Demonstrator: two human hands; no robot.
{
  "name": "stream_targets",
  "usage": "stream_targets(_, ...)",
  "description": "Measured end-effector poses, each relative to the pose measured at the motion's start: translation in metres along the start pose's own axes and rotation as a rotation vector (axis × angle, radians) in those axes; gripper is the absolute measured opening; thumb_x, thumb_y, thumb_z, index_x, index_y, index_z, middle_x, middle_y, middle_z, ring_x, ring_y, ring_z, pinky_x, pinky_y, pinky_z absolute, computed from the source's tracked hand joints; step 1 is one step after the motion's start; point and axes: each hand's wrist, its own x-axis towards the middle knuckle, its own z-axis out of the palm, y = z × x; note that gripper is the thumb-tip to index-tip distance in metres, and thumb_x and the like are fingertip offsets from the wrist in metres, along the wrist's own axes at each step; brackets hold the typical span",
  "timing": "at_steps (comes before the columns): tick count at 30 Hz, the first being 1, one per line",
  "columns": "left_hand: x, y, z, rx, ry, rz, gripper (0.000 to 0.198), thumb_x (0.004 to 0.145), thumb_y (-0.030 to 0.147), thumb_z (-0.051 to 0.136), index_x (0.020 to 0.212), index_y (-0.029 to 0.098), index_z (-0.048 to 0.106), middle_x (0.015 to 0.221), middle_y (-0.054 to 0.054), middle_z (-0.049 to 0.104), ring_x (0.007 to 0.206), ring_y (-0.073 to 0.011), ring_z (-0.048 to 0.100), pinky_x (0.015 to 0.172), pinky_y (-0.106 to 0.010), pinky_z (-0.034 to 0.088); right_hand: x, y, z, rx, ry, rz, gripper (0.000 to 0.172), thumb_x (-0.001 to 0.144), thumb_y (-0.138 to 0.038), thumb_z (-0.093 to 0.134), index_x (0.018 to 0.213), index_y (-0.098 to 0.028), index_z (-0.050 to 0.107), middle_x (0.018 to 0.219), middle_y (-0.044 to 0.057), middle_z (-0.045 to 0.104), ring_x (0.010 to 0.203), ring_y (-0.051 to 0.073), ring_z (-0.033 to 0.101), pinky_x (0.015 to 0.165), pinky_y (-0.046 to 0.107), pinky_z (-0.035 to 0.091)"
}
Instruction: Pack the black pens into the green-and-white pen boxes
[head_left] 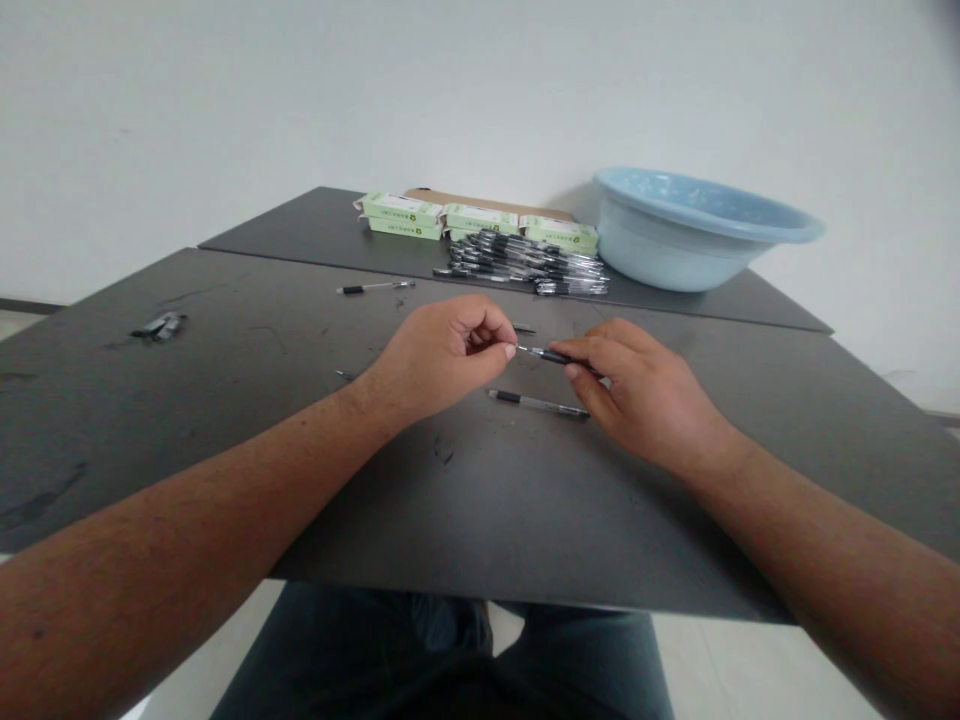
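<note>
My right hand (637,385) is closed round a pen (553,354) with a black grip, its front end pointing left. Thumb and forefinger of my left hand (457,345) are pinched at the thin, light tip sticking out of that pen. Whether this tip is a refill or a separate small part is too small to tell. Just below my hands lies another clear pen (538,403) with a black grip. Behind them a short piece of a pen (524,328) shows, partly hidden by my left hand. Another thin tip (344,375) pokes out beside my left forearm.
A pile of clear pens (525,262) lies toward the back, before green-and-white boxes (405,215). At back right stands a light blue basin (675,245). A single pen (375,287) and small grey-black scraps (160,326) lie on the left of the dark table (450,520).
</note>
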Motion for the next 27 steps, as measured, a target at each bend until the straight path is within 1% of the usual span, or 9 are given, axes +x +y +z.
stream_targets(3,-0.0004,0.0008,0.0008,0.04,-0.03,0.021,0.008,0.088,0.025,0.071,0.091,0.019,0.075,0.078,0.0,0.075,0.071,-0.0132,0.068,0.068,-0.026,0.05,-0.0002,-0.0013,0.0003,0.0,-0.007,-0.021,0.029,0.104,-0.018,0.059,0.125,-0.018,0.078,0.108,0.014,0.078,0.101,0.029,0.074,0.093,0.046,0.063)
stream_targets(8,-0.0007,0.0033,0.0033,0.046,-0.094,0.037,0.007,0.089,0.025,0.07,0.09,0.019,0.075,0.078,0.001,0.076,0.07,-0.0127,0.068,0.069,-0.025,0.051,0.0,-0.0044,0.0014,0.021,-0.028,-0.015,0.03,0.104,-0.019,0.059,0.125,-0.021,0.079,0.108,0.013,0.078,0.1,0.028,0.075,0.092,0.045,0.064)
stream_targets(13,-0.0015,0.0049,0.0045,0.064,-0.107,0.037,0.007,0.089,0.024,0.069,0.091,0.019,0.075,0.076,0.002,0.075,0.068,-0.0121,0.067,0.068,-0.024,0.05,0.0004,-0.0048,0.0001,0.006,-0.031,-0.03,0.029,0.104,-0.019,0.06,0.125,-0.019,0.08,0.108,0.013,0.081,0.099,0.027,0.077,0.089,0.043,0.064)
stream_targets(16,-0.0016,0.0042,0.0048,0.069,-0.102,0.027,0.007,0.088,0.023,0.07,0.091,0.02,0.076,0.077,0.002,0.075,0.068,-0.0122,0.067,0.069,-0.024,0.051,-0.0001,-0.0046,-0.0007,-0.008,-0.029,-0.037,0.027,0.106,-0.021,0.059,0.123,-0.018,0.079,0.109,0.012,0.084,0.099,0.027,0.079,0.091,0.042,0.064)
stream_targets(19,-0.0017,0.0042,0.0049,0.059,-0.085,0.01,0.01,0.089,0.026,0.072,0.093,0.02,0.078,0.079,0.001,0.077,0.07,-0.0129,0.068,0.071,-0.024,0.051,-0.0015,-0.0045,-0.0011,-0.014,-0.039,0.006,0.026,0.108,-0.024,0.057,0.123,-0.021,0.078,0.11,0.01,0.085,0.1,0.027,0.08,0.091,0.041,0.063)
stream_targets(21,-0.0021,0.005,0.0047,0.065,-0.092,0.008,0.011,0.09,0.028,0.072,0.094,0.02,0.078,0.08,0.0,0.078,0.071,-0.0132,0.068,0.071,-0.024,0.051,-0.0024,-0.004,-0.0016,0.004,-0.048,0.05,0.024,0.105,-0.027,0.063,0.123,-0.022,0.077,0.11,0.009,0.085,0.096,0.026,0.079,0.087,0.04,0.063)
stream_targets(24,-0.0028,0.0061,0.0038,0.07,-0.106,0.017,0.012,0.09,0.029,0.071,0.094,0.02,0.079,0.081,0.0,0.079,0.073,-0.014,0.07,0.071,-0.025,0.051,-0.0027,-0.0032,-0.0027,0.013,-0.067,0.088,0.017,0.098,-0.028,0.071,0.113,-0.024,0.076,0.103,0.007,0.083,0.088,0.025,0.077,0.081,0.038,0.061)
stream_targets(26,-0.003,0.0062,0.003,0.069,-0.113,0.03,0.012,0.09,0.029,0.071,0.094,0.02,0.079,0.083,0.0,0.08,0.075,-0.0147,0.072,0.072,-0.026,0.051,-0.0022,-0.0034,-0.0034,-0.005,-0.087,0.075,0.013,0.1,-0.028,0.068,0.108,-0.024,0.077,0.099,0.007,0.082,0.087,0.025,0.076,0.08,0.038,0.06)
stream_targets(27,-0.003,0.0061,0.0026,0.072,-0.118,0.04,0.012,0.09,0.029,0.071,0.094,0.02,0.079,0.084,0.0,0.08,0.076,-0.015,0.072,0.073,-0.026,0.051,-0.0019,-0.0038,-0.0036,-0.015,-0.096,0.066,0.014,0.101,-0.027,0.065,0.108,-0.024,0.077,0.098,0.007,0.082,0.088,0.025,0.076,0.08,0.038,0.059)
